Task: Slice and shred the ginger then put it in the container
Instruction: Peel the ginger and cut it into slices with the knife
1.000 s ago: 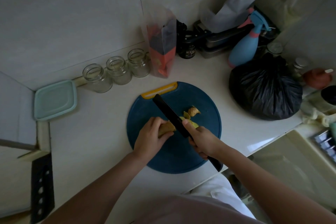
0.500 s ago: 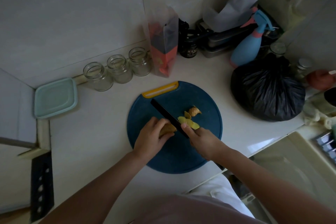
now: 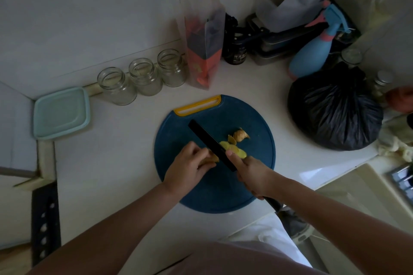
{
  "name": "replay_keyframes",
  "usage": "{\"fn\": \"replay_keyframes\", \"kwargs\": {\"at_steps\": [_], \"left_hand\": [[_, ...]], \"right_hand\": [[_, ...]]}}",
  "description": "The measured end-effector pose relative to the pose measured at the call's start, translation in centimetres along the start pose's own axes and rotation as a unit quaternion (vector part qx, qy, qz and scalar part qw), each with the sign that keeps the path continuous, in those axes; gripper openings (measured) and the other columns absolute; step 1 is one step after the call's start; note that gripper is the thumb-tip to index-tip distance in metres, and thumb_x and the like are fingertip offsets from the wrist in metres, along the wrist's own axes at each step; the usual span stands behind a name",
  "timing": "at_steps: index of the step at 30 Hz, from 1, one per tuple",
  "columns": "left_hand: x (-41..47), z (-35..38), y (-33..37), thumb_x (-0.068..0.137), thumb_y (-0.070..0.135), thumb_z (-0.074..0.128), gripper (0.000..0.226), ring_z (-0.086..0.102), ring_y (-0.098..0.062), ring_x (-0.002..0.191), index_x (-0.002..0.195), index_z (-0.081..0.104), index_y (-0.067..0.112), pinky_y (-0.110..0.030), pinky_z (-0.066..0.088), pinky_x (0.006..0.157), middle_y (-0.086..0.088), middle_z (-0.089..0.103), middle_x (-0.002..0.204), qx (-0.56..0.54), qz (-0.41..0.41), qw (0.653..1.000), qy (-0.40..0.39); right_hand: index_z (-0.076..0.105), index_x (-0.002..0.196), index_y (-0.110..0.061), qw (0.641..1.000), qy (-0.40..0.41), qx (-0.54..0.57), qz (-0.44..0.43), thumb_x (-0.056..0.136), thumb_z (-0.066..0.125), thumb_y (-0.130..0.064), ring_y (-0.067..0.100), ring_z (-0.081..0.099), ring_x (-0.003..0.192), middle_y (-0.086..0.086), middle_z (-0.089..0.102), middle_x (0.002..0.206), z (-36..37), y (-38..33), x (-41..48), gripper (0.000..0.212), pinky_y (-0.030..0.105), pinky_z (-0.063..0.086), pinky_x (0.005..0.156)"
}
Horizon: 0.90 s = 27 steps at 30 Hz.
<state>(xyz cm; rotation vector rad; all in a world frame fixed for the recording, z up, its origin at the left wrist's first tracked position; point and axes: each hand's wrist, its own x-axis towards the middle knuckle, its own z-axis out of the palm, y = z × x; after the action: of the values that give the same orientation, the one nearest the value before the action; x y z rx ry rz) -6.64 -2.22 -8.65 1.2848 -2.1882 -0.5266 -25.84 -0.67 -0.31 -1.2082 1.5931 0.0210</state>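
Two hands at work on the round blue cutting board (image 3: 201,196). The left hand (image 3: 187,168) curls its fingers over a tan-skinned ginger chunk (image 3: 210,159) near the board's middle, pinning it down. The right hand (image 3: 250,174) grips the black knife (image 3: 207,142), forefinger stretched onto the blade, edge tight against the chunk. Just right of the blade lie overlapping pale yellow slices (image 3: 233,148), with a knobbly brown end piece (image 3: 241,134) just beyond. The mint-lidded container (image 3: 61,113) sits well apart, far left.
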Motion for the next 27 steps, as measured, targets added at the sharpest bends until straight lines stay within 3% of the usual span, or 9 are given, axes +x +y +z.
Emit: {"fn": "replay_keyframes", "kwargs": {"at_steps": [10,17,21,27], "left_hand": [[0.0,0.4,-0.3,0.084,0.043,0.053,0.022,0.053,-0.016,0.072,0.091,0.047,0.024,-0.024,0.049,0.061,-0.003,0.048,0.083,0.015,-0.006,1.0,0.006],[0.0,0.6,-0.2,0.084,0.041,0.053,0.021,0.05,-0.015,0.071,0.09,0.048,0.022,-0.018,0.041,0.062,-0.003,0.046,0.081,0.021,-0.008,1.0,0.007],[-0.2,0.7,-0.1,0.085,0.041,0.054,0.028,0.051,-0.015,0.07,0.089,0.064,0.016,-0.021,0.047,0.059,-0.003,0.046,0.081,0.03,-0.018,0.999,-0.004],[-0.1,0.7,-0.4,0.086,0.043,0.054,0.025,0.051,-0.014,0.07,0.089,0.059,0.018,-0.022,0.048,0.058,-0.001,0.047,0.082,0.026,-0.028,0.999,-0.011]], "right_hand": [[0.04,0.07,-0.013,0.996,-0.053,0.022,0.061,0.089,0.02,-0.076,0.013,0.039,0.03,0.008,0.044,0.057,-0.6,-1.0,0.9,0.068,0.02,0.035,0.036],[0.041,0.073,-0.016,0.995,-0.053,0.003,0.088,0.089,0.021,-0.076,0.017,0.04,0.035,0.009,0.044,0.06,-0.8,-1.8,1.4,0.065,0.019,0.035,0.037],[0.038,0.07,-0.022,0.995,-0.048,0.012,0.084,0.091,0.022,-0.074,0.015,0.038,0.03,0.008,0.042,0.057,-0.5,-2.2,2.0,0.058,0.018,0.034,0.036],[0.041,0.074,-0.013,0.997,-0.048,0.006,0.068,0.092,0.019,-0.072,0.021,0.043,0.037,0.015,0.046,0.06,-0.1,-3.4,3.4,0.066,0.02,0.036,0.035]]}}
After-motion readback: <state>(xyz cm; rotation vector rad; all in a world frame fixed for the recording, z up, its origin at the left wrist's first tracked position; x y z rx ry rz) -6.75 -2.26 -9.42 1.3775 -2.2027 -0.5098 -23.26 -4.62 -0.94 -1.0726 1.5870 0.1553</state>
